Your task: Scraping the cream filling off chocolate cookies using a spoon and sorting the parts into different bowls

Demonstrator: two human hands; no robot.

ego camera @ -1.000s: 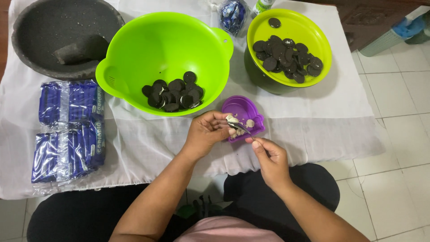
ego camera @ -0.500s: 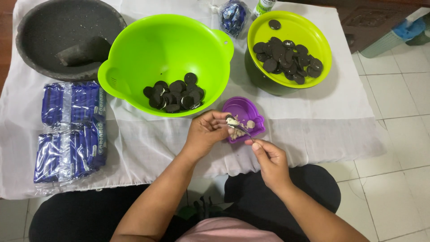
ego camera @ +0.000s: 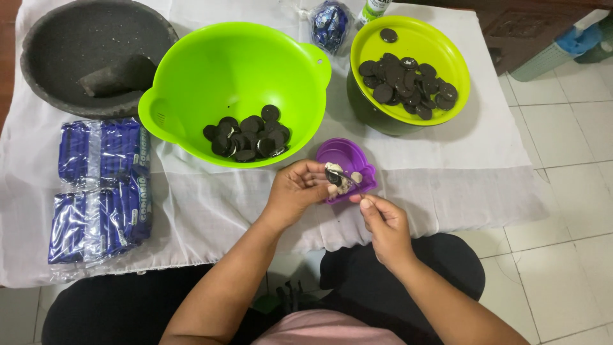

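The left hand [ego camera: 297,191] pinches a dark cookie half [ego camera: 333,177] over the small purple container [ego camera: 348,167], while the right hand [ego camera: 383,223] grips a thin scraper against it. This looks like the cream-scraping step. By my judgement, the next move calls for a steady scrape, then dropping the half into the large green bowl [ego camera: 191,70].

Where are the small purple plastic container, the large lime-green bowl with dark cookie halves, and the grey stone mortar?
Small purple plastic container [ego camera: 345,156], head view, on its bare upper rim.
Large lime-green bowl [ego camera: 230,70], head view, on its bare inner wall.
Grey stone mortar [ego camera: 70,38], head view, on its inner surface.
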